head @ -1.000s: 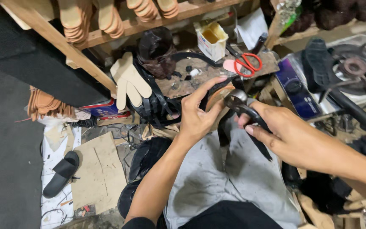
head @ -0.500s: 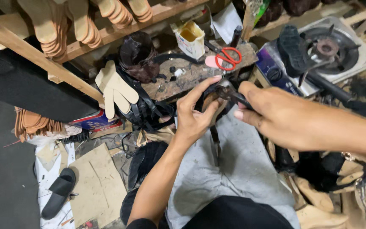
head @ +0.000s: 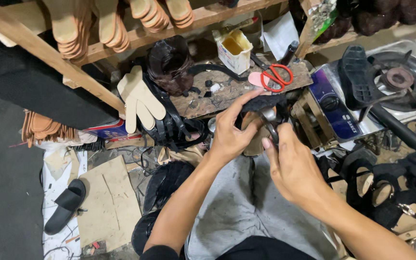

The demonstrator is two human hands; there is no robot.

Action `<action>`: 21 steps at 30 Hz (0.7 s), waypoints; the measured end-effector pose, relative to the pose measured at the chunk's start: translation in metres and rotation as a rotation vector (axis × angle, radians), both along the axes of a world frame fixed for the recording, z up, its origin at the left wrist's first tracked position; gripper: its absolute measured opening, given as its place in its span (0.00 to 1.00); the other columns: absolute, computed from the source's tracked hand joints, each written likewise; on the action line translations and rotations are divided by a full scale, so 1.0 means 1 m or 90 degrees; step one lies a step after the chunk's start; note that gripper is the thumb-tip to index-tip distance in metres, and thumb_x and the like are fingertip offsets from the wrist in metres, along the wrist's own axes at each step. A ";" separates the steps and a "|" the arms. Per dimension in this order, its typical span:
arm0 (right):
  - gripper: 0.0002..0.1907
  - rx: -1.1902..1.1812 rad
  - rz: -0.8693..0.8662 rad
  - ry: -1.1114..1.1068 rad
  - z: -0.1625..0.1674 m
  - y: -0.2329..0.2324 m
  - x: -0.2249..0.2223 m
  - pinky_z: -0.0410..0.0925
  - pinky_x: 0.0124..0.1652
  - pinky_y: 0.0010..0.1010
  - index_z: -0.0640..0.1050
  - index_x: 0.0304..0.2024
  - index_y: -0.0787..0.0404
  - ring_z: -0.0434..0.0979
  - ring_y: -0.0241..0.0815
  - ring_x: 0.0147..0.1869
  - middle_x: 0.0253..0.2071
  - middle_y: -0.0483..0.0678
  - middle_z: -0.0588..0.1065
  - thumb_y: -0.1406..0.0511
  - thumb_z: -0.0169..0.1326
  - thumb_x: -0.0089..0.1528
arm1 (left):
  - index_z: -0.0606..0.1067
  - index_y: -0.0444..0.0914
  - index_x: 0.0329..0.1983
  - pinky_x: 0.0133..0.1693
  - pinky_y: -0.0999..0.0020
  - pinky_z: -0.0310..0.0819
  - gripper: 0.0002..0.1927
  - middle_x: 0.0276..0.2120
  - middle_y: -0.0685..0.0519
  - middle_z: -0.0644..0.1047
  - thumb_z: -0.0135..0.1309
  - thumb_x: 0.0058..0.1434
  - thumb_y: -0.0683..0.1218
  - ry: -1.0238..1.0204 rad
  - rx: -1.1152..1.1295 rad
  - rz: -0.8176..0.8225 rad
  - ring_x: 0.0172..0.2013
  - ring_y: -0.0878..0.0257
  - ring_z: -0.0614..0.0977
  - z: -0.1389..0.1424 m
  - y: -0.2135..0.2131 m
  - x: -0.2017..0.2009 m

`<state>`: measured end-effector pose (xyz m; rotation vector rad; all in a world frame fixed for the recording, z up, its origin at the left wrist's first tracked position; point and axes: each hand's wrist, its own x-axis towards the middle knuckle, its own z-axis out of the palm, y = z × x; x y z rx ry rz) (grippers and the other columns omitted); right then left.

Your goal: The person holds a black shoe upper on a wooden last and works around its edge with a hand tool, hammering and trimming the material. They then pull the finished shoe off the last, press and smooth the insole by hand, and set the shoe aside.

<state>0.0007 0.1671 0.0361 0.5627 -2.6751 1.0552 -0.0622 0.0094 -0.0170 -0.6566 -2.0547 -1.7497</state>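
My left hand (head: 229, 132) grips a tan sandal sole with a black strap (head: 256, 125), fingers curled over its top edge above my grey-trousered lap. My right hand (head: 292, 163) holds a pair of dark metal pliers (head: 270, 123) whose jaws meet the strap at the sole. Both hands touch the same piece, close in front of a small wooden work board (head: 227, 91).
Red-handled scissors (head: 275, 77) and a glue tin (head: 234, 48) sit on the board. A gas stove (head: 391, 82) with a black sole on it stands right. Finished black sandals (head: 391, 202) lie lower right; a tan glove (head: 138, 98) hangs left; a black slipper (head: 66, 204) lies on the floor.
My view has shifted and drawn closer. My right hand has swung the pliers from lying across my lap up to the sole held by my left hand.
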 end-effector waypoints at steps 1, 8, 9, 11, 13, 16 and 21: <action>0.14 0.028 0.009 -0.021 0.001 0.003 0.000 0.65 0.32 0.57 0.61 0.45 0.69 0.72 0.75 0.35 0.35 0.69 0.72 0.66 0.49 0.67 | 0.70 0.37 0.66 0.61 0.67 0.75 0.30 0.58 0.46 0.80 0.60 0.59 0.34 0.010 -0.010 0.005 0.59 0.58 0.83 0.000 0.003 -0.001; 0.13 0.068 -0.047 -0.055 -0.011 0.023 -0.003 0.64 0.31 0.59 0.60 0.43 0.67 0.73 0.75 0.34 0.33 0.69 0.74 0.65 0.49 0.67 | 0.67 0.35 0.69 0.66 0.67 0.64 0.35 0.61 0.47 0.76 0.57 0.55 0.36 -0.045 -0.027 -0.133 0.63 0.60 0.75 0.017 0.004 -0.004; 0.14 0.060 -0.041 -0.067 -0.011 0.025 -0.002 0.64 0.31 0.59 0.60 0.43 0.67 0.72 0.75 0.34 0.31 0.68 0.74 0.65 0.49 0.67 | 0.66 0.34 0.70 0.68 0.66 0.60 0.36 0.62 0.47 0.74 0.55 0.54 0.36 -0.060 -0.017 -0.208 0.65 0.60 0.72 0.021 -0.004 -0.005; 0.14 0.046 -0.033 -0.093 -0.009 0.027 0.000 0.64 0.32 0.58 0.60 0.43 0.67 0.72 0.75 0.34 0.30 0.67 0.74 0.65 0.49 0.67 | 0.68 0.35 0.69 0.66 0.69 0.62 0.34 0.60 0.53 0.75 0.54 0.57 0.38 -0.209 0.065 -0.335 0.61 0.64 0.73 0.029 -0.014 -0.014; 0.13 0.034 -0.028 -0.111 -0.005 0.029 0.003 0.64 0.32 0.57 0.60 0.42 0.67 0.73 0.74 0.34 0.29 0.67 0.74 0.64 0.49 0.67 | 0.71 0.34 0.67 0.64 0.70 0.64 0.30 0.58 0.55 0.77 0.52 0.59 0.41 -0.300 0.099 -0.379 0.58 0.66 0.75 0.033 -0.018 -0.016; 0.14 0.028 -0.013 -0.100 -0.006 0.033 0.007 0.64 0.32 0.58 0.61 0.45 0.67 0.73 0.74 0.35 0.30 0.67 0.74 0.65 0.50 0.66 | 0.76 0.33 0.63 0.59 0.71 0.67 0.24 0.53 0.54 0.80 0.51 0.64 0.44 -0.330 0.057 -0.332 0.53 0.68 0.77 0.033 -0.016 -0.021; 0.14 0.038 0.014 -0.153 -0.021 0.042 0.003 0.64 0.34 0.58 0.61 0.46 0.66 0.73 0.75 0.36 0.30 0.67 0.74 0.64 0.49 0.66 | 0.78 0.33 0.60 0.53 0.72 0.73 0.20 0.48 0.56 0.82 0.56 0.65 0.42 -0.347 0.013 -0.279 0.47 0.71 0.79 0.028 -0.013 -0.021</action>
